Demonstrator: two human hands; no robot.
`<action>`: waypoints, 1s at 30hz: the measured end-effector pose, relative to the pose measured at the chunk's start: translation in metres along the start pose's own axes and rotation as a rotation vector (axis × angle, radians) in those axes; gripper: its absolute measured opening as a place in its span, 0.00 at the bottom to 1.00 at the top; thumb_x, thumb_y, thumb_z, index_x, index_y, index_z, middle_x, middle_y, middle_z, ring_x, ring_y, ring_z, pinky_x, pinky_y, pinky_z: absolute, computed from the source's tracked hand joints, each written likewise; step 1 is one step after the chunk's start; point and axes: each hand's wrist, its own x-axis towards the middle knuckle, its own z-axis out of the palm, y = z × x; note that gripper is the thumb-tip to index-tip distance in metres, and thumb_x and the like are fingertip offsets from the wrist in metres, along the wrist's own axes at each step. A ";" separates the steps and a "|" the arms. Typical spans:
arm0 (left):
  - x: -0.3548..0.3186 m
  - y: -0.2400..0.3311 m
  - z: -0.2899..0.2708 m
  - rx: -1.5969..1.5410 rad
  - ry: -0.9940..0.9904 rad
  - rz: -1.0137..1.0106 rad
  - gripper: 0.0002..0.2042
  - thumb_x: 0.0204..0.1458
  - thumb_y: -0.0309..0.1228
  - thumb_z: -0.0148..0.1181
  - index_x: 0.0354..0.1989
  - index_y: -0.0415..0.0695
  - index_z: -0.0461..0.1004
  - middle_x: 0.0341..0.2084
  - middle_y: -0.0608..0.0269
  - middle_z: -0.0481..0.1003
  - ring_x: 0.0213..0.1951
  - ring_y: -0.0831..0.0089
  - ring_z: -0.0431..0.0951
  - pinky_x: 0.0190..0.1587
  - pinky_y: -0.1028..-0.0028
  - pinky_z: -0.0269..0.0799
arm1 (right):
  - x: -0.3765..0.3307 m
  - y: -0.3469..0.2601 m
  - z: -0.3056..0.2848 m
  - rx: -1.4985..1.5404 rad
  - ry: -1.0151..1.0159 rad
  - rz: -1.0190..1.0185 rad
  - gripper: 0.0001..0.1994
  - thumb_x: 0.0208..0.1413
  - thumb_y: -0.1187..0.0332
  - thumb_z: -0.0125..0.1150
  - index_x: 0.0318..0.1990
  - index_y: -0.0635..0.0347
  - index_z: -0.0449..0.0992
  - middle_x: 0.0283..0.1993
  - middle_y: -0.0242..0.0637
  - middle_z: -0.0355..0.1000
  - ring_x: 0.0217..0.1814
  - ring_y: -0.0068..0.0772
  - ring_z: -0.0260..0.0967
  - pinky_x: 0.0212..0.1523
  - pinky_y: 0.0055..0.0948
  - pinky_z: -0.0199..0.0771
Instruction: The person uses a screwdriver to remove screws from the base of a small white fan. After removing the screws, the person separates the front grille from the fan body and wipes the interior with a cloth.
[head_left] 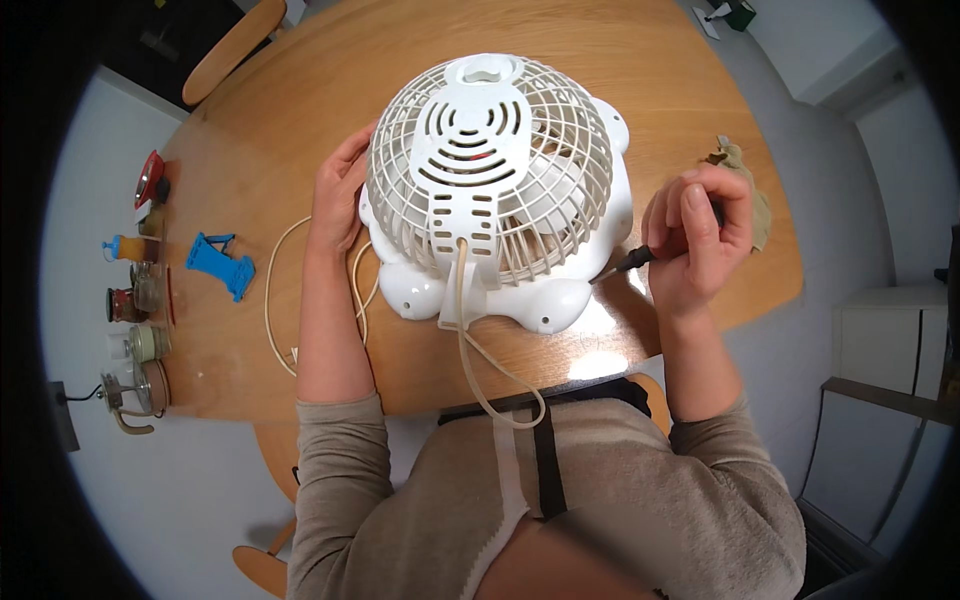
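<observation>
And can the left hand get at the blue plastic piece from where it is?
Probably yes. The left hand would have to leave the white fan's side, but the blue plastic piece lies uncovered to its left, with only a thin cord between.

A wooden surface [680, 70] with a fine grain and a warm honey tone fills the middle of the room, its edges bowed by the wide lens. A bright patch of glare [600, 366] lies on its near side. At the upper left stands a chair with a curved wooden backrest [225, 58], near a dark panel [150, 45]; another wooden chair part [262, 572] shows at the lower left. A pale wall [85, 215] runs along the left. On the right, grey floor [775, 150] leads to white cabinets [858, 460].
</observation>
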 end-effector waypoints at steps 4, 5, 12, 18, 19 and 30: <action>-0.003 -0.001 -0.003 0.024 0.005 0.000 0.19 0.62 0.26 0.54 0.61 0.32 0.68 0.54 0.55 0.74 0.52 0.73 0.76 0.55 0.75 0.72 | 0.001 -0.012 -0.012 0.100 0.094 0.019 0.05 0.65 0.73 0.50 0.42 0.65 0.69 0.19 0.30 0.58 0.14 0.19 0.54 0.15 0.19 0.56; -0.001 -0.001 -0.003 0.025 0.007 0.001 0.19 0.62 0.25 0.54 0.61 0.32 0.68 0.54 0.55 0.74 0.53 0.73 0.76 0.55 0.75 0.72 | 0.005 -0.015 -0.019 0.118 0.116 0.023 0.05 0.66 0.72 0.49 0.42 0.64 0.69 0.19 0.30 0.56 0.14 0.19 0.54 0.14 0.19 0.56; 0.008 -0.002 0.002 0.018 0.016 -0.028 0.16 0.62 0.24 0.54 0.57 0.34 0.71 0.45 0.59 0.79 0.42 0.77 0.80 0.45 0.77 0.77 | 0.024 -0.030 -0.051 0.059 0.295 0.025 0.05 0.66 0.70 0.49 0.41 0.60 0.71 0.21 0.31 0.58 0.15 0.20 0.56 0.14 0.20 0.57; 0.014 0.000 0.007 0.169 0.077 -0.064 0.15 0.63 0.24 0.54 0.57 0.35 0.71 0.45 0.58 0.79 0.40 0.75 0.80 0.44 0.76 0.78 | 0.027 -0.035 -0.052 0.085 0.394 0.001 0.05 0.66 0.69 0.51 0.41 0.60 0.70 0.21 0.31 0.59 0.15 0.20 0.56 0.14 0.20 0.58; 0.013 0.000 0.007 0.209 0.130 -0.011 0.15 0.63 0.25 0.54 0.57 0.35 0.71 0.46 0.57 0.78 0.42 0.74 0.80 0.46 0.75 0.77 | 0.028 -0.036 -0.052 0.098 0.390 -0.012 0.05 0.66 0.69 0.51 0.40 0.60 0.70 0.21 0.31 0.59 0.15 0.21 0.56 0.14 0.20 0.58; -0.095 0.096 0.101 0.452 0.295 0.602 0.16 0.66 0.35 0.50 0.50 0.34 0.72 0.49 0.48 0.75 0.52 0.61 0.77 0.55 0.66 0.73 | 0.041 -0.037 -0.043 -0.134 0.165 0.307 0.08 0.64 0.67 0.57 0.43 0.61 0.74 0.29 0.30 0.68 0.14 0.13 0.58 0.12 0.16 0.56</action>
